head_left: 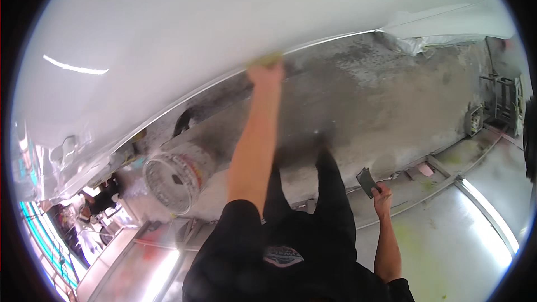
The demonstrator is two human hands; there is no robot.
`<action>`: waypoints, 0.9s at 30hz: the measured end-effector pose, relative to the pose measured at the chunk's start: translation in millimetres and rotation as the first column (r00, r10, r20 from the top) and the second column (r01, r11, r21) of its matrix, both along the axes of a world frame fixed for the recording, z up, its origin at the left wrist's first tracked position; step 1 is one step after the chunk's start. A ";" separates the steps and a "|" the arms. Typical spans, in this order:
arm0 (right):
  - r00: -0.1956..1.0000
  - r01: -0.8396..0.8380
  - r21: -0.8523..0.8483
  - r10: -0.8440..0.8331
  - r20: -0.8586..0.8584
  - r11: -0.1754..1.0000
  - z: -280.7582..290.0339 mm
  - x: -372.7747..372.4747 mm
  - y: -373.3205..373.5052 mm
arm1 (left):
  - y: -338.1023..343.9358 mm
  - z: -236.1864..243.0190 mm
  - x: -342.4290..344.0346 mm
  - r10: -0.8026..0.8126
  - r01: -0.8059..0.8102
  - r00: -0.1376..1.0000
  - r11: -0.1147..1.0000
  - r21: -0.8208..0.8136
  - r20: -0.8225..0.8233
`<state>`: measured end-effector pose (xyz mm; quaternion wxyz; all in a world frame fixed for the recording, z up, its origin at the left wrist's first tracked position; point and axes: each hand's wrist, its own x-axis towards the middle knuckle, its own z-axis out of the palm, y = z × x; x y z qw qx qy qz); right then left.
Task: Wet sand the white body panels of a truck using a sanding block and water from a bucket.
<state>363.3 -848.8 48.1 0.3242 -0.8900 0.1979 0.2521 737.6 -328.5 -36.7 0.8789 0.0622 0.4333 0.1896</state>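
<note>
My left arm reaches up to the lower edge of a large white car body panel. My left hand is closed on a yellowish cloth or sponge and presses it to the panel; motion blurs both, so its exact kind is unclear. Out to the right, lower down, my right hand pinches a dark grey, flat rectangular sheet that looks like sandpaper by its lower end. That sheet is held away from the panel.
A stained white bucket stands on the concrete floor left of my legs. Crumpled plastic sheeting hangs at the panel's right end. A metal rack stands far right. Lit tubes run along the wall behind me.
</note>
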 end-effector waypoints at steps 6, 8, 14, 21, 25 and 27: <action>0.998 -0.022 -0.067 0.026 0.059 0.998 26.9 44.6 -56.3 | -169.8 -20.4 95.7 -0.069 0.182 0.926 0.943 -0.280 0.371; 0.995 -0.089 -0.023 0.090 0.050 0.996 9.7 50.8 -53.3 | -124.3 -38.4 97.8 -0.004 0.083 0.953 0.965 -0.248 0.303; 0.956 -0.283 -0.137 0.291 0.043 0.949 8.2 46.7 -111.9 | -18.5 33.2 14.6 0.226 -0.221 0.972 0.972 -0.081 0.065; 0.853 -0.521 -0.037 0.520 -0.036 0.852 19.1 108.0 51.7 | 322.1 22.0 -169.9 0.542 -0.491 0.839 0.721 0.489 0.043; 0.858 -0.514 -0.104 0.508 -0.077 0.851 38.2 111.4 89.5 | 449.5 -6.6 -230.1 0.597 -0.572 0.799 0.719 0.396 0.071; 0.852 -0.515 -0.088 0.498 -0.162 0.853 46.3 104.8 105.6 | 499.2 -34.3 -275.4 0.543 -0.510 0.839 0.757 0.408 0.040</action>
